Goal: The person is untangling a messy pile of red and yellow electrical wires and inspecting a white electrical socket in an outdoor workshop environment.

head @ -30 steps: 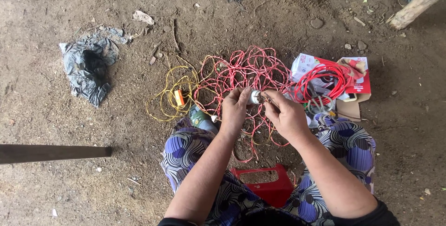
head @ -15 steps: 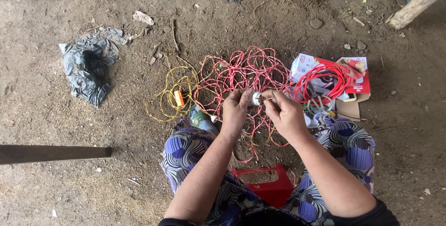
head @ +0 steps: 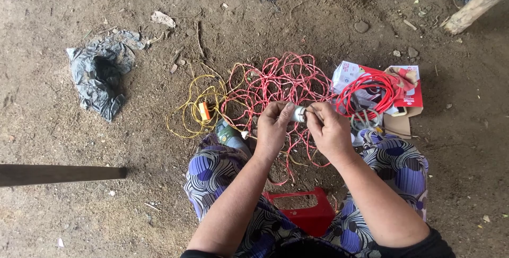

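Hands meet at picture centre: left hand (head: 273, 128) and right hand (head: 328, 130) both pinch closed on a small white fitting (head: 300, 114), above the red wire tangle (head: 281, 85) at 12 o'clock. Keeping the fitting steady probably helps while the fingers work.

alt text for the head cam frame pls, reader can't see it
Seen from above, a seated person's left hand and right hand together hold a small white cylindrical fitting over a tangle of thin red wire on a bare dirt floor. A coil of yellow wire lies left; an open red-and-white cardboard box lies right.
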